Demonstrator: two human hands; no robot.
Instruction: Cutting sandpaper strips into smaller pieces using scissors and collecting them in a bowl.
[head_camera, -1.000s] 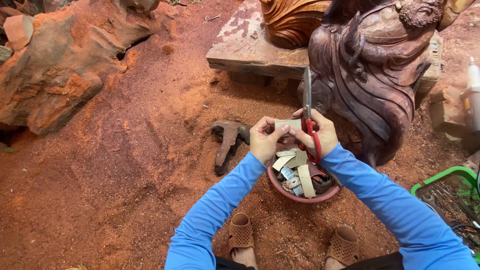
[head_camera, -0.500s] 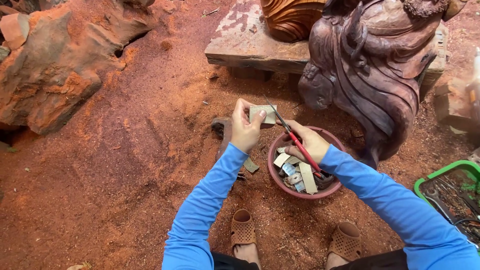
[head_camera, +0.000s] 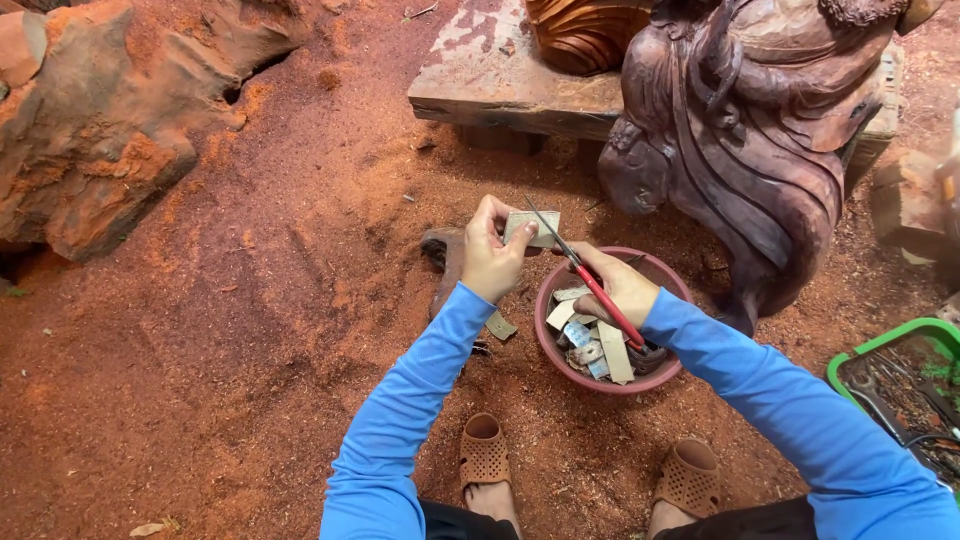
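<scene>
Scissors (head_camera: 585, 275) with red handles now cross the small grey strip (head_camera: 533, 228), where a second ago they pointed upward beside it. Left hand (head_camera: 495, 258) pinches the strip closed between thumb and fingers above the pink bowl (head_camera: 660, 375) of cut pieces. Right hand (head_camera: 620, 285) grips the handles; blades seem slightly open, so a cut is probably starting.

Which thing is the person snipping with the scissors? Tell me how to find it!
Start at the big dark carved wooden statue, then look down-left to the round pink bowl of scraps on the sawdust. Just above the bowl's rim, the left hand holds a small piece of sandpaper. Unlike the scraps, it is held up, against the red-handled scissors.
</scene>
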